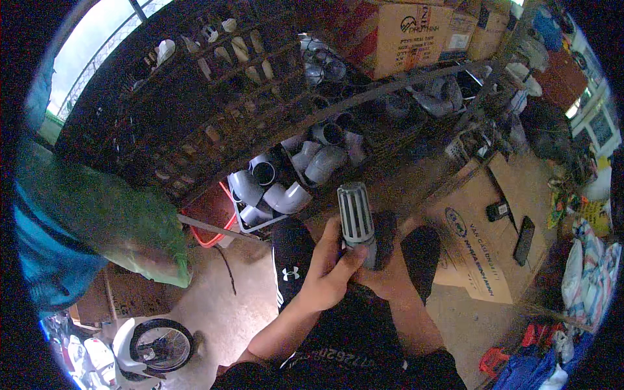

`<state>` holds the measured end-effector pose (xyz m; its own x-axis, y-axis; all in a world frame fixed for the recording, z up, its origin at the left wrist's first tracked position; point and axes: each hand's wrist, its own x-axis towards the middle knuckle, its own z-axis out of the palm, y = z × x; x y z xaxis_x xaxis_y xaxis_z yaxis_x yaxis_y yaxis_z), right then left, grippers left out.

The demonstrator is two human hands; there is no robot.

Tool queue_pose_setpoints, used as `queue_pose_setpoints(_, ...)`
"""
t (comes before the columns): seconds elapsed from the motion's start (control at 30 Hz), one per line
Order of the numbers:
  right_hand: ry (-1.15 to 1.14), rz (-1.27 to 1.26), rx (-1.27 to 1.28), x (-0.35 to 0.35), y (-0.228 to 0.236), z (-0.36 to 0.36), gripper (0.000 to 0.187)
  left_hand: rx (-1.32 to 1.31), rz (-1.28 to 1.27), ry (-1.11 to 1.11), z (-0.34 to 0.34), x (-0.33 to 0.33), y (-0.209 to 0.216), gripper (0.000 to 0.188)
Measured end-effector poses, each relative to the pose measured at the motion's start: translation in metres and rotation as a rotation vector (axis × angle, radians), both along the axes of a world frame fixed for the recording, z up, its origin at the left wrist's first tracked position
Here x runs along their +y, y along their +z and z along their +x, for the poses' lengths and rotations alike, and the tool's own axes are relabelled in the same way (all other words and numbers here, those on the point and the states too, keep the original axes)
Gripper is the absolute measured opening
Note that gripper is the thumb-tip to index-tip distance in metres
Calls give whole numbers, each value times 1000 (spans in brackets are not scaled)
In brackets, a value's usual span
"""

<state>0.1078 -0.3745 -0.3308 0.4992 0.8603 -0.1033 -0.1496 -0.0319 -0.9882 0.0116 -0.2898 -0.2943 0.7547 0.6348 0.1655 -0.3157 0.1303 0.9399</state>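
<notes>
L hand [328, 276] is part-closed round the lower end of a grey slotted fitting [355, 214], thumb across its front; fitting's held up btwn the knees [292, 244], slotted end pointing up & away. R hand [385, 273] is curled in at the bottom end, on the fitting's R side; can't tell exactly how far its fingers close, dark & blurry there. Just beyond: plastic bin [263, 227] w/ grey pipe elbows [289, 198] jumbled in it, red basket [211, 244] to its L. On the R, flat cardboard [448, 260] on the floor [227, 299] w/ 2 small black devices lying on it, approx side by side, apart. Lg cardboard box [409, 39] up top; wheel [162, 344] w/ white fender, lower L.
</notes>
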Motion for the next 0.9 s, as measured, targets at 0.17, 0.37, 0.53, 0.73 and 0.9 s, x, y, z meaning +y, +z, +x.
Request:
queue_pose_setpoints(0.17,19,16,32,2,2,-1,95,13,-122,-6,-2,0,5,47)
queue_pose_setpoints(0.37,0,9,100,0,1,-1,94,3,-68,-11,-2,4,9,44)
queue_pose_setpoints(0.53,26,-9,76,1,4,0,88,-64,-118,-11,0,3,6,48)
queue_pose_setpoints(0.73,-16,113,148,3,6,1,89,-34,-106,-23,1,5,9,50)
queue_pose_setpoints(0.9,-26,60,292,4,8,1,94,-32,-66,-16,3,4,12,50)
